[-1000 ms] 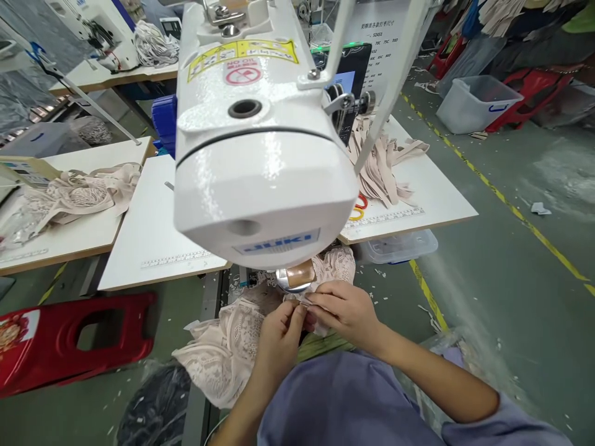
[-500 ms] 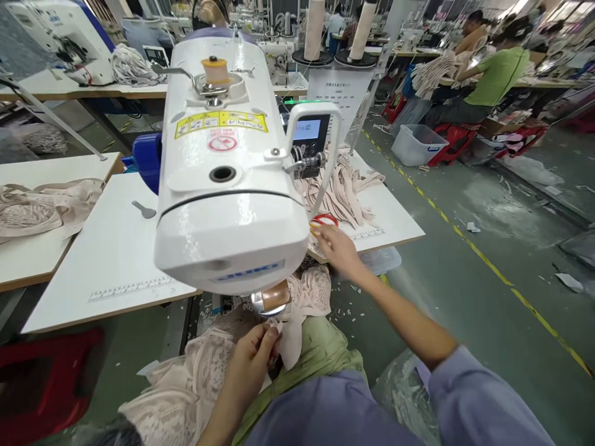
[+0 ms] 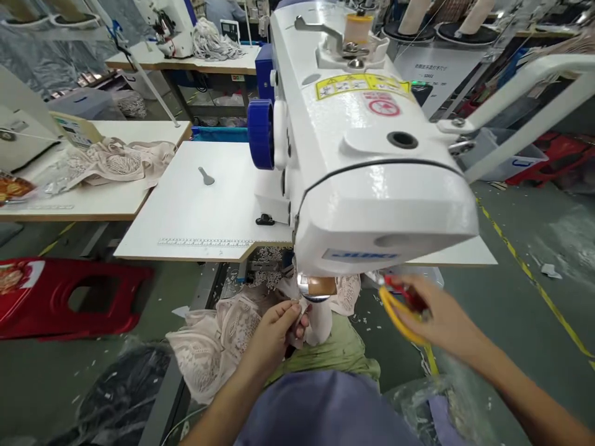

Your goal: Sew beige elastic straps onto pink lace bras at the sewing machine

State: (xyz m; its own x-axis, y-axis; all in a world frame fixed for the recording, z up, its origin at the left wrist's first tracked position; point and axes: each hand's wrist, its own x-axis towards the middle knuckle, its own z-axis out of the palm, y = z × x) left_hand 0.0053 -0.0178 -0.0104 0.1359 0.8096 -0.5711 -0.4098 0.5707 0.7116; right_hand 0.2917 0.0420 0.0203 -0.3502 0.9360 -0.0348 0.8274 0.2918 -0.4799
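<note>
A pale pink lace bra (image 3: 218,337) hangs under the sewing machine's head and across my lap. My left hand (image 3: 283,325) pinches a small end of it just below the machine's metal-and-brown front plate (image 3: 317,287). To the right, my right hand (image 3: 434,310) grips a pair of scissors (image 3: 400,313) with yellow and red handles. Their blades point up and left, partly behind the machine's lower edge. The white sewing machine (image 3: 385,210) stands between my hands and the table and hides the needle area.
A white table (image 3: 223,204) with a printed ruler and a small grey tool (image 3: 206,176) extends left. More pink bras (image 3: 116,161) lie on the neighbouring table. A red stool (image 3: 111,297) stands at left. A plastic bag (image 3: 437,409) lies low at right.
My right hand has picked up the scissors from the table and brought them right and down. The left hand keeps its pinch on the bra. The view has turned left.
</note>
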